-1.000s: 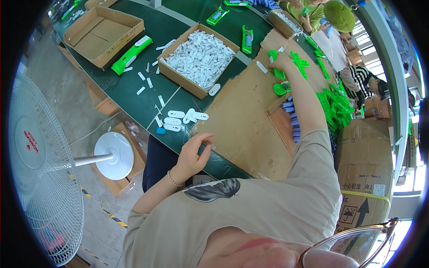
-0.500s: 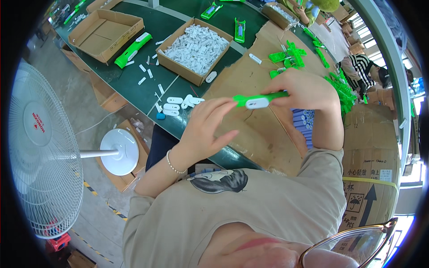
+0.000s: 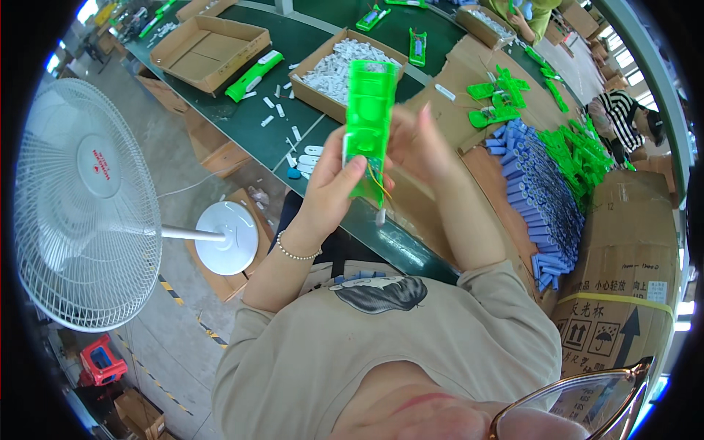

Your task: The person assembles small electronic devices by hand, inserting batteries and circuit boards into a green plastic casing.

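Observation:
My left hand (image 3: 331, 178) grips a bright green plastic housing (image 3: 369, 110), thumb pressed on its lower end. The housing stands lengthwise with its hollow, ribbed inside showing. A yellow and a dark wire hang from its lower part, with a small whitish piece (image 3: 380, 217) at the bottom. My right hand (image 3: 425, 150) is just right of the housing, smeared by motion, thumb raised. Its other fingers are partly behind the housing, so I cannot tell whether they touch it. Behind the housing is a cardboard box of small white parts (image 3: 334, 72).
Blue cylindrical cells (image 3: 532, 198) lie heaped at right, beside piled green housings (image 3: 576, 158). An open carton (image 3: 209, 51) and loose white pieces are on the green table (image 3: 253, 136). A white fan (image 3: 95, 198) stands left; a large carton (image 3: 623, 242) stands right. Other people sit farther off.
The green housing has turned from level and edge-on to upright, its inside now showing. My left hand has closed on it; my right hand has let go of its right end and moved left.

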Demonstrator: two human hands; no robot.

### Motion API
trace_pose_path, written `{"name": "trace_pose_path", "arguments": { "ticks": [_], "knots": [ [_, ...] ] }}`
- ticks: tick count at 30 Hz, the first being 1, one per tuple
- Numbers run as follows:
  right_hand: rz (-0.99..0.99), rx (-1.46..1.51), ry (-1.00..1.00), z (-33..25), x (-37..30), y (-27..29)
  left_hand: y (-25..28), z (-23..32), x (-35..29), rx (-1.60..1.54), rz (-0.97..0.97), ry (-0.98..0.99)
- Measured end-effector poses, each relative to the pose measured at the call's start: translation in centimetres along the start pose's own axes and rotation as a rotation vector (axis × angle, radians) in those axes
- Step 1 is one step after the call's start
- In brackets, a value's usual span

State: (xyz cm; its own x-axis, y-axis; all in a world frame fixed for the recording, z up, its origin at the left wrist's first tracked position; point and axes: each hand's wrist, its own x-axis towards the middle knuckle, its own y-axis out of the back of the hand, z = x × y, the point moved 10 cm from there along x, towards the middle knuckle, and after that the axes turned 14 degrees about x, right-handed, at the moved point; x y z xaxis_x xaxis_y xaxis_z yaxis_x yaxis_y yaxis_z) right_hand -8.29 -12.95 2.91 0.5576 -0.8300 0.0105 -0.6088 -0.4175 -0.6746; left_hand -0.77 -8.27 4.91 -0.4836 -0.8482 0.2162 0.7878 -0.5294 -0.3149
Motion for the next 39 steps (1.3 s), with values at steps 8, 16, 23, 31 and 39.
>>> {"name": "trace_pose_path", "arguments": {
  "ticks": [8,16,23,31,39],
  "knots": [
    [-0.246,0.025,-0.321,7.5,-2.1,-5.2,5.4,4.4,-1.8,0.158,0.456,-0.252],
    [-0.009,-0.394,0.036,-1.0,-4.2,-4.5,7.1,3.6,-2.5,0.452,0.557,-0.309],
    [-0.093,-0.104,0.120,-4.9,-5.3,-5.2,4.0,-1.0,-0.5,0.401,0.222,-0.105],
    [0.124,-0.383,-0.140,-2.4,-3.7,0.0,1.6,-4.4,-0.9,0.536,0.048,-0.015],
    [0.052,-0.229,-0.245,-1.3,-3.9,-0.3,1.5,-3.8,-0.9,0.526,0.108,-0.017]
  ]
}}
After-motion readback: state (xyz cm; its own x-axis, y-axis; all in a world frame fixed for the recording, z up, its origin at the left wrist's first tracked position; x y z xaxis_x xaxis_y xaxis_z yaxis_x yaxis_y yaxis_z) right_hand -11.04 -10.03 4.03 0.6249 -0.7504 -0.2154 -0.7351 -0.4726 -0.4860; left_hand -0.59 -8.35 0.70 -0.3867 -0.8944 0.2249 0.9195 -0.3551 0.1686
